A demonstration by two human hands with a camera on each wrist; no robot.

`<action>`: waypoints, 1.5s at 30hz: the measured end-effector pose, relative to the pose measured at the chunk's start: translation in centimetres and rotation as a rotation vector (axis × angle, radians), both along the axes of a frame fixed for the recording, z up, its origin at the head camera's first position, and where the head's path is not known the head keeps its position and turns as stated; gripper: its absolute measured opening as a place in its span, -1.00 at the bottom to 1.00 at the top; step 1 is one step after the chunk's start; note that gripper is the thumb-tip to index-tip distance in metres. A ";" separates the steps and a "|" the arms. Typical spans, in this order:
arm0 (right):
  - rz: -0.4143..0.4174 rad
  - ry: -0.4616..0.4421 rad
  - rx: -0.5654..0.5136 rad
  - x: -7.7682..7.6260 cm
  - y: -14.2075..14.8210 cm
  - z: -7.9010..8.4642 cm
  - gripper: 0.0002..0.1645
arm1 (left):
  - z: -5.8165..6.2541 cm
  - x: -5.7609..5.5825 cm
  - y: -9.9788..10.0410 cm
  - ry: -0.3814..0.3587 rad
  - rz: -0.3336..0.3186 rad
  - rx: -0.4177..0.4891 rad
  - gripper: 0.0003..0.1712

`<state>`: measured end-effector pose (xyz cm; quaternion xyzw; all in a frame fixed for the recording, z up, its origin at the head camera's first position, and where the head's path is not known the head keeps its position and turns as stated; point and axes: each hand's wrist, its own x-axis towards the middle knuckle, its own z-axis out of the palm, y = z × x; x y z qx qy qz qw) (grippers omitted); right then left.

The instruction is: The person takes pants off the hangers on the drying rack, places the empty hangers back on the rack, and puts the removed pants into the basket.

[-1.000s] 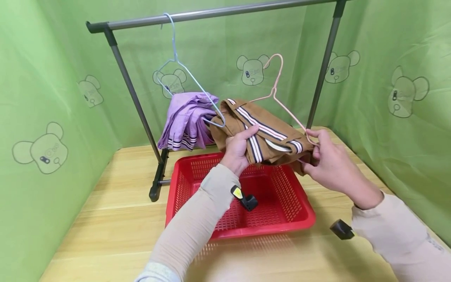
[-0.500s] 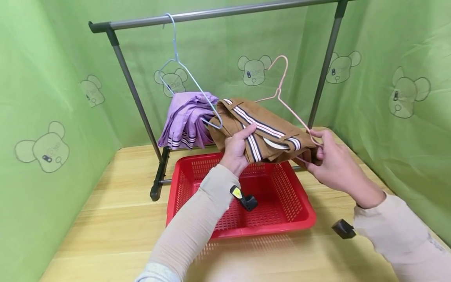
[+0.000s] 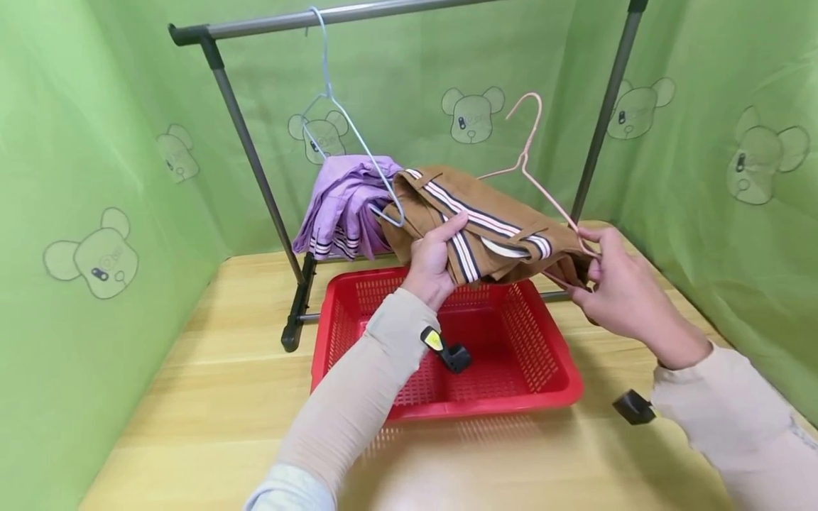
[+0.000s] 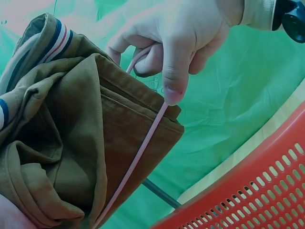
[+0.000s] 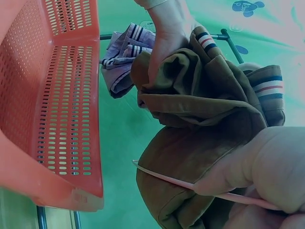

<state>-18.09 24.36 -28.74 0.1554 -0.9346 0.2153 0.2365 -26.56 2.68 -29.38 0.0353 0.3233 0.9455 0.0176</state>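
Folded brown pants (image 3: 473,188) with a white, navy and red striped waistband are held up over the red basket's far side. My left hand (image 3: 431,266) grips them from the near side, thumb on top. A thin pink hanger (image 4: 136,160) runs through the folded pants; its hook stands free above them in the head view. At the hanger's right corner, my right hand (image 3: 623,291) pinches the bar between thumb and fingers, just beyond the cloth's end. In the right wrist view, the bar (image 5: 164,177) crosses the brown fabric. The left fingers beneath the pants are hidden.
A blue hanger (image 3: 326,74) hangs from the metal rack (image 3: 268,27), with purple striped clothing (image 3: 348,188) draped over it, close beside the pants. Below stands the red perforated basket (image 3: 486,407) on the wooden table (image 3: 192,397). Green cloth (image 3: 77,142) surrounds the table.
My right hand and the pink hanger have shifted slightly right, and the hanger's hook leans further from the blue one. The head view has tilted a little. Both grips stay the same.
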 end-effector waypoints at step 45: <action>-0.026 -0.052 -0.088 -0.6 1.1 -0.9 -0.05 | -0.2 0.4 -1.5 -0.005 -0.030 0.018 -0.92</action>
